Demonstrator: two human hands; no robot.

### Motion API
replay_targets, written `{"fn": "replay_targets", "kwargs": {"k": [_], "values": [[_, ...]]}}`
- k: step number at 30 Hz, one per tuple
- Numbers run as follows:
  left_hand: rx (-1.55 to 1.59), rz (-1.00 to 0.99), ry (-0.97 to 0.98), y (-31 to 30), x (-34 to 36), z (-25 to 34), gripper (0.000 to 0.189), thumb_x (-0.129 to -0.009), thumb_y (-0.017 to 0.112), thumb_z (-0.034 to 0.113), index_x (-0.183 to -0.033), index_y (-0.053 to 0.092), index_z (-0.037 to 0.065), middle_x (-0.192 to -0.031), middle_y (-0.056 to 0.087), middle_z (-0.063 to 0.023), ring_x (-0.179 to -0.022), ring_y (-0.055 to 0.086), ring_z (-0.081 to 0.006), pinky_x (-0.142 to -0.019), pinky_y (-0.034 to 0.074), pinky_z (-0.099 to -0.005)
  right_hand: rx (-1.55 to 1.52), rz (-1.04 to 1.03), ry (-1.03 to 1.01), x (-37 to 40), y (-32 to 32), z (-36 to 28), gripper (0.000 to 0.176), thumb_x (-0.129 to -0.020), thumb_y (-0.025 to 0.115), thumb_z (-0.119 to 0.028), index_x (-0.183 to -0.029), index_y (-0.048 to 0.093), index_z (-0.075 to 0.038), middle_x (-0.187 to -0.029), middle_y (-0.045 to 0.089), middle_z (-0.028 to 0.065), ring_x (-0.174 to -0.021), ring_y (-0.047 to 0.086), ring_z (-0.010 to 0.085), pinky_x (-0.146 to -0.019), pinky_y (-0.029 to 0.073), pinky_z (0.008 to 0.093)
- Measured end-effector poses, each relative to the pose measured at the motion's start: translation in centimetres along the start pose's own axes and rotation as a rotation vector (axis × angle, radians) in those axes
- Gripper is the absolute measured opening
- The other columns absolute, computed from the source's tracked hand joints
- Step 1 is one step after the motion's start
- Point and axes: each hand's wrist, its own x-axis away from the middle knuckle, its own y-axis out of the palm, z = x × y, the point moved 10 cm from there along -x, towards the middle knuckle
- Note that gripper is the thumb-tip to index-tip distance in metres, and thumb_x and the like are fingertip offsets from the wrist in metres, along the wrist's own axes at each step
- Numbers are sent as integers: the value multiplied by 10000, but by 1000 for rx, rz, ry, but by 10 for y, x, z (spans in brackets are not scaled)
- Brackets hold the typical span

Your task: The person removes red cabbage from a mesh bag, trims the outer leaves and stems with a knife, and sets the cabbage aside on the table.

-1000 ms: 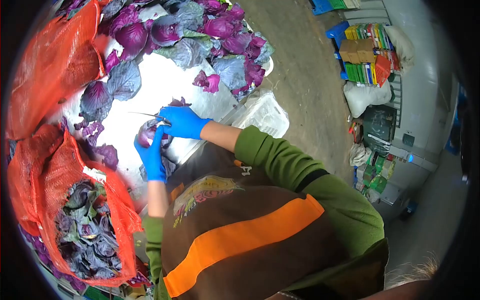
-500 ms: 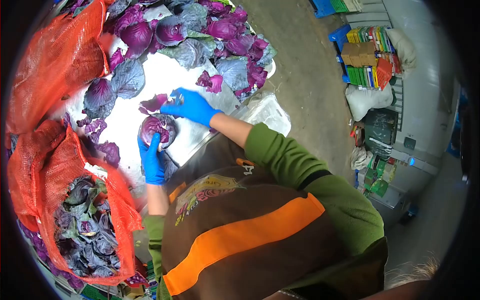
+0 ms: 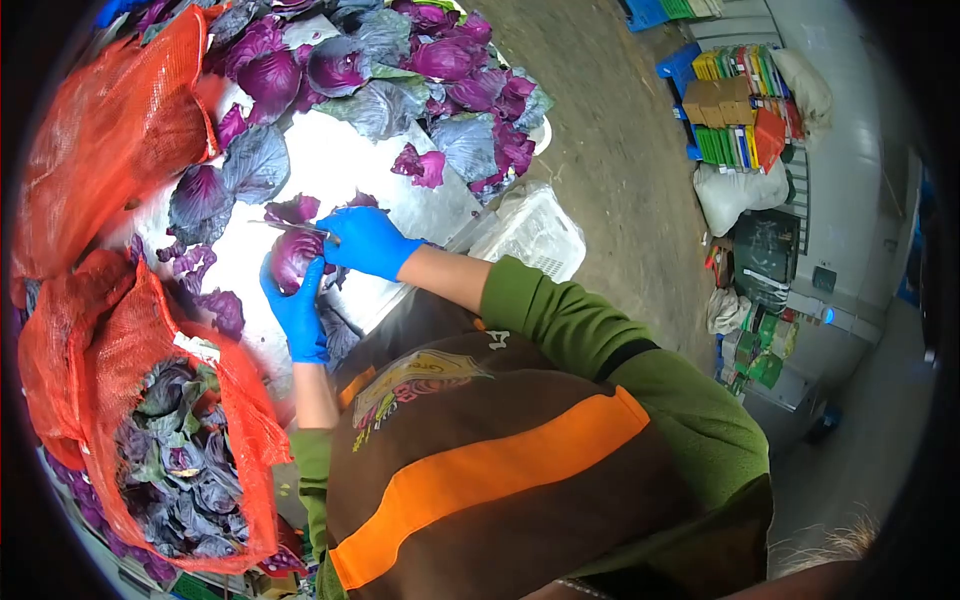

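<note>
A peeled red cabbage (image 3: 297,258) sits in my left hand (image 3: 297,312), blue-gloved, its fingers and thumb wrapped round the near side. My right hand (image 3: 370,242), also gloved in blue, is closed on a knife (image 3: 292,228) whose thin blade lies across the top of the cabbage. Just beyond the blade is a loose purple leaf (image 3: 294,209). Both hands are over the white metal table (image 3: 325,155), close to its near edge and my brown apron (image 3: 450,480).
Red mesh sacks (image 3: 110,150) stand along the left; the nearer open sack (image 3: 262,480) holds grey-purple cabbages (image 3: 190,470). Trimmed leaves (image 3: 450,58) heap at the back. Right of the table is a white plastic basket (image 3: 545,235). Another blue glove (image 3: 118,10) shows at top left.
My right hand has come down and closer to the cabbage, bringing the knife blade across it. My left hand has tilted the cabbage and shifted slightly left.
</note>
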Motion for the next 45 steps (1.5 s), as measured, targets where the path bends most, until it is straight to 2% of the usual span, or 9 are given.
{"fn": "replay_targets", "kwargs": {"k": [4,10,12,16,19,23,30,36,45], "values": [[-23,-47,62,-6,0,-3,690,-764,753,36,-1355,398,16,-1288,482,-130,-1103,540,-216,-955,462,-332,-261,44,275,-15,-14,51,293,-714,680,-205,-969,691,-60,-781,659,152,-733,655,295,-687,528,398],[828,-275,-413,24,25,-25,615,-886,584,250,-1411,341,41,-1395,404,-194,-1282,425,-363,-1043,392,-558,268,36,233,-20,-15,96,270,-752,699,-200,-973,690,-46,-855,668,163,-763,659,240,-689,511,344],[809,-268,-446,36,32,-5,690,-870,568,379,-1432,312,71,-1442,337,-202,-1330,346,-400,-1044,334,-641,-18,213,145,-18,-38,62,283,-809,699,-255,-993,687,-41,-864,668,129,-757,641,198,-692,504,336],[935,-269,-604,51,40,7,753,-831,572,487,-1438,311,127,-1471,291,-190,-1345,307,-413,-1045,295,-675,-874,-348,405,-1,-33,1,424,-830,722,-374,-1109,643,-64,-889,633,27,-842,607,149,-777,505,318],[999,-195,-596,49,33,4,765,-825,572,499,-1442,303,135,-1476,280,-192,-1339,308,-422,-1031,305,-681,-698,-150,130,-4,-54,-15,486,-761,797,-344,-1120,625,-65,-1018,614,45,-940,586,141,-843,485,299],[753,-304,-256,41,15,14,490,-956,526,272,-1346,407,0,-1283,523,-159,-1178,530,-297,-991,453,-440,-636,-62,126,-3,-64,-26,496,-710,838,-334,-1065,626,-61,-1058,605,59,-961,582,151,-840,483,303],[306,87,51,13,12,18,533,-856,681,134,-1294,409,1,-1222,518,-134,-1094,539,-228,-952,447,-349,-774,-52,456,2,-16,16,498,-729,806,-336,-1044,619,2,-948,629,107,-898,604,181,-809,494,311],[47,158,97,11,13,-6,748,-746,804,129,-1318,337,11,-1225,494,-160,-1108,516,-222,-981,426,-358,-346,67,304,1,15,50,326,-723,730,-198,-968,665,7,-875,621,145,-806,588,235,-749,476,354],[-245,145,-164,-15,0,-20,767,-669,870,172,-1208,362,-25,-1150,481,-177,-1024,548,-223,-875,496,-314,-517,177,100,11,13,31,164,-688,687,-105,-815,634,-16,-783,556,152,-751,556,291,-682,457,385]]}}
